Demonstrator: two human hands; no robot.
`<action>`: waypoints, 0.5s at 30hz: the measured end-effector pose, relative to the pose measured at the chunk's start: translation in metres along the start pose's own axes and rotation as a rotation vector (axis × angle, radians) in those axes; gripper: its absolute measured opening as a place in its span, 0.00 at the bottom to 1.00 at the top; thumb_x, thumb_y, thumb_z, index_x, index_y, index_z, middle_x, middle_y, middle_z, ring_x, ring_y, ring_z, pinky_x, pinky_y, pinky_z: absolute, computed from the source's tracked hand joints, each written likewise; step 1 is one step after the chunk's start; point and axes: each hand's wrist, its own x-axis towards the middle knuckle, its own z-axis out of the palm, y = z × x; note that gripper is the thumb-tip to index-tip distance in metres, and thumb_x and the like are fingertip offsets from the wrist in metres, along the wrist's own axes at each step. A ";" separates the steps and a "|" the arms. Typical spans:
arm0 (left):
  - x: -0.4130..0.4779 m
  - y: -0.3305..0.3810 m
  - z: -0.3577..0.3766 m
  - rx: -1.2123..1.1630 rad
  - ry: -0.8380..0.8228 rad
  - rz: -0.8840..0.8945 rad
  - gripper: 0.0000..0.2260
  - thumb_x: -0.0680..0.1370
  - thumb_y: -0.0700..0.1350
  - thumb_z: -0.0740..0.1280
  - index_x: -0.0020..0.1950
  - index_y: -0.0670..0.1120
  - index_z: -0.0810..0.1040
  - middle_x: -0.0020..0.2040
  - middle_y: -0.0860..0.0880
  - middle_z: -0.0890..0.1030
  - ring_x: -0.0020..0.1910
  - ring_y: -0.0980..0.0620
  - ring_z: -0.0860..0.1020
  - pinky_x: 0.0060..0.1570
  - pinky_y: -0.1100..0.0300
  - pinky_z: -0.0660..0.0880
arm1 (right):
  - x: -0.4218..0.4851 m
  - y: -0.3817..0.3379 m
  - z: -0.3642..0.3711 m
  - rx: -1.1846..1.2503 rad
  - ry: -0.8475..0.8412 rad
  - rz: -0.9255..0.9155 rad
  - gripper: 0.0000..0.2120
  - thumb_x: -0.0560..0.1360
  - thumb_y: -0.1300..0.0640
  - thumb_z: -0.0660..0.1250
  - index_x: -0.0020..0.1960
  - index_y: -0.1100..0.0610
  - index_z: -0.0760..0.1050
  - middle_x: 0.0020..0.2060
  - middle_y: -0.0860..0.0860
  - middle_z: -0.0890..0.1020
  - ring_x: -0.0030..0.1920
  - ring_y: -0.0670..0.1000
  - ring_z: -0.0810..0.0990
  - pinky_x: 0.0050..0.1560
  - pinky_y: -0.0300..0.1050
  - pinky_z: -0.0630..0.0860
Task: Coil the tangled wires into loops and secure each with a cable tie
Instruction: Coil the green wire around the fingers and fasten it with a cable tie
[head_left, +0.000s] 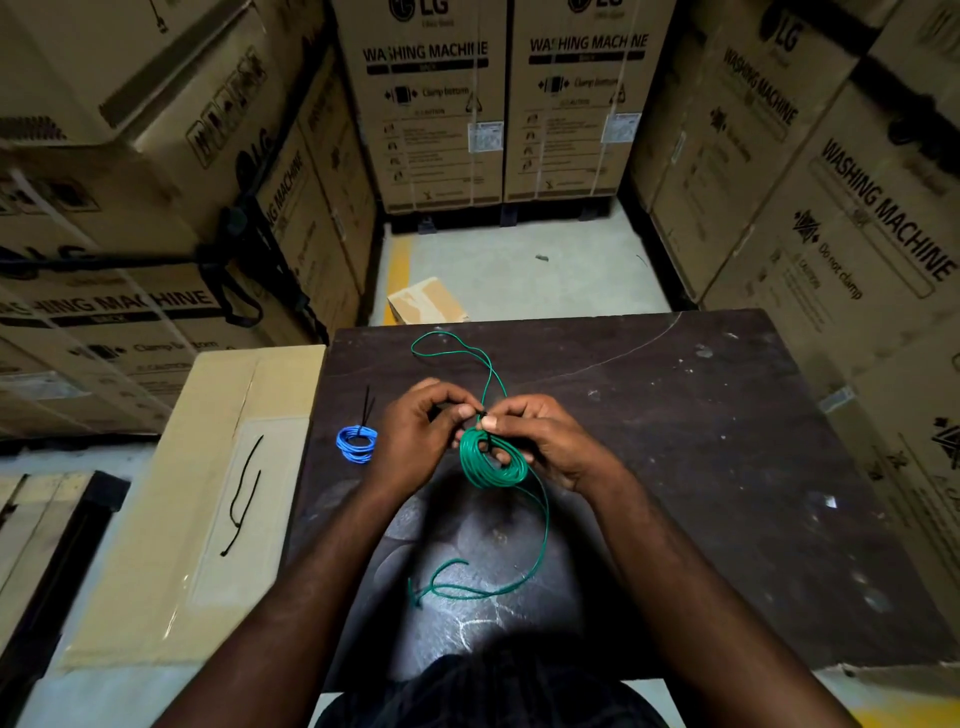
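Green wire (491, 462), wound into a small coil of several turns, sits just above the dark table (701, 441) near its middle, held between both hands. A black cable tie (483, 414) crosses the top of the coil, where the fingertips of the two hands meet. The right hand (540, 441) pinches the coil at that spot with thumb and forefinger, and some of its fingers pass through the coil's opening. The left hand (421, 436) is curled, its thumb and forefinger closed on the tie right beside the right hand's pinch; how far the tie is drawn tight cannot be told.

Two loose tails leave the coil. One runs away from the person in a narrow loop that lies on the tabletop toward the far edge. The other drops from the coil's lower right, curves toward the person and ends in a loose curl near the table's near edge.

Left of the left hand, a blue wire coil (357, 443) lies flat on the table, bound by a black tie whose tail sticks up and away.

Beside the table on the left lies a flat cardboard box (171, 519) with spare black cable ties (244, 493) on top. Stacked cartons printed "WASHING MACHINE" (426, 104) stand on all sides of the concrete floor.
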 end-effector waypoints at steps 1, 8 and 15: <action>-0.001 0.000 0.000 0.042 0.023 0.034 0.10 0.73 0.33 0.69 0.42 0.48 0.83 0.40 0.48 0.81 0.37 0.53 0.80 0.34 0.65 0.75 | 0.000 0.000 0.000 0.011 0.004 0.000 0.04 0.69 0.56 0.71 0.40 0.57 0.81 0.28 0.57 0.77 0.22 0.48 0.67 0.22 0.36 0.60; -0.007 0.004 0.002 0.073 0.091 0.133 0.09 0.71 0.32 0.70 0.44 0.45 0.81 0.39 0.53 0.83 0.38 0.54 0.81 0.41 0.56 0.77 | 0.002 0.000 -0.002 0.051 -0.012 0.003 0.08 0.67 0.53 0.74 0.42 0.58 0.81 0.31 0.57 0.79 0.24 0.49 0.70 0.25 0.38 0.62; -0.006 0.006 -0.002 0.093 0.058 0.158 0.09 0.71 0.30 0.68 0.40 0.45 0.80 0.38 0.52 0.81 0.38 0.52 0.79 0.39 0.54 0.76 | -0.004 -0.003 0.002 0.021 -0.035 -0.010 0.04 0.70 0.60 0.68 0.37 0.57 0.81 0.25 0.52 0.77 0.19 0.42 0.66 0.20 0.34 0.58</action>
